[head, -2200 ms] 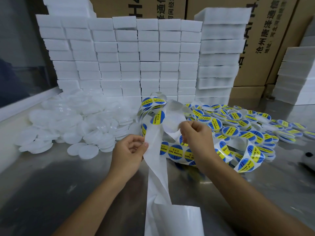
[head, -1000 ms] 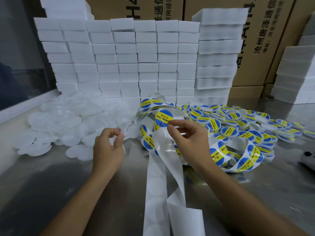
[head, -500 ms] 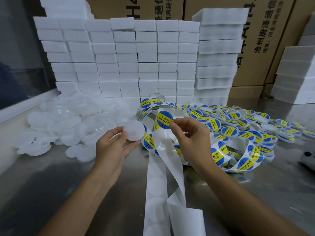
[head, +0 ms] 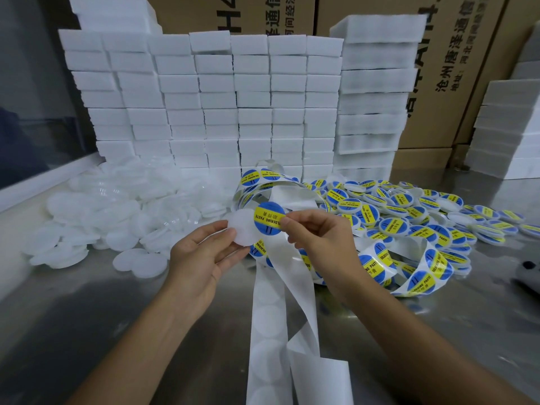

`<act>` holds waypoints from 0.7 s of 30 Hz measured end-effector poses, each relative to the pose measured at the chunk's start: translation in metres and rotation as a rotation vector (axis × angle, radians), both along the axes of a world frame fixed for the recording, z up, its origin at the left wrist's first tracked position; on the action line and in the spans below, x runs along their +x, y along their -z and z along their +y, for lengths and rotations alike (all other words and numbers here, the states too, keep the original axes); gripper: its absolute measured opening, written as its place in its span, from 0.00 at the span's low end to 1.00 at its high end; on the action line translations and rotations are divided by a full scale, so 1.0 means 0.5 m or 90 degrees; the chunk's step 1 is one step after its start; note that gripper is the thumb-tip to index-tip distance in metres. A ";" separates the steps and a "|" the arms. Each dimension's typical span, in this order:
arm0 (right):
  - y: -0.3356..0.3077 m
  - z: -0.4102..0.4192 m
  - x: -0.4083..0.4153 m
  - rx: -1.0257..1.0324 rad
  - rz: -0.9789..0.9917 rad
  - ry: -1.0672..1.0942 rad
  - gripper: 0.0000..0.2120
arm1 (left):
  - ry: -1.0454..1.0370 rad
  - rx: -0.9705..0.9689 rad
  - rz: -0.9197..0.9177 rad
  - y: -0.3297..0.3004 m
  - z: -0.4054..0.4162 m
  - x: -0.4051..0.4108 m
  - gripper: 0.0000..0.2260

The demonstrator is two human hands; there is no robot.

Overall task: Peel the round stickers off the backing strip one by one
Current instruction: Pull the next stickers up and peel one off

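My right hand (head: 318, 233) pinches a round blue and yellow sticker (head: 267, 217) by its right edge, lifted off the strip. My left hand (head: 201, 255) holds a plain white round lid (head: 242, 229) between thumb and fingers, just left of the sticker, whose left part overlaps the lid. The white backing strip (head: 268, 311) runs from the hands down toward me, its empty part showing round outlines. The part still bearing stickers (head: 420, 276) coils on the table to the right.
A heap of plain white lids (head: 117, 217) lies at the left. Lids with stickers on them (head: 409, 209) are piled at the right. Stacked white foam blocks (head: 233, 106) and cardboard boxes (head: 455, 68) stand behind. The table top (head: 73, 317) is shiny metal.
My left hand reached into the white pile, picked up a plain lid and brought it to the middle. My right hand peeled one sticker off the strip and moved it over the lid.
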State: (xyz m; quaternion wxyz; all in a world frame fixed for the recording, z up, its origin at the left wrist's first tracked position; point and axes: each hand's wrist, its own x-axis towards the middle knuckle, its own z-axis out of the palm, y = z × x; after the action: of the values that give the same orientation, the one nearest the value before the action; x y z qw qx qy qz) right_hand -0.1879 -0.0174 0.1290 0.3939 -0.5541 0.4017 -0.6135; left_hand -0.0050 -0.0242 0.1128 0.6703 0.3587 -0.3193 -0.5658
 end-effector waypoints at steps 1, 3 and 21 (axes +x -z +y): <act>0.002 0.000 0.001 0.001 0.014 -0.005 0.02 | 0.004 -0.003 -0.005 0.001 0.000 0.000 0.07; 0.004 0.000 0.002 -0.002 0.039 -0.006 0.01 | 0.012 -0.013 -0.016 0.000 0.001 -0.002 0.11; 0.014 -0.006 0.006 -0.012 0.105 -0.004 0.01 | 0.055 -0.050 -0.067 -0.004 0.014 -0.014 0.15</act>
State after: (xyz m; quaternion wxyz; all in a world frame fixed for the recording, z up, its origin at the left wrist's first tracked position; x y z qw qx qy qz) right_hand -0.1850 -0.0205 0.1217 0.3560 -0.6076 0.4258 -0.5681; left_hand -0.0122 -0.0170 0.1146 0.6411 0.3470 -0.3910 -0.5619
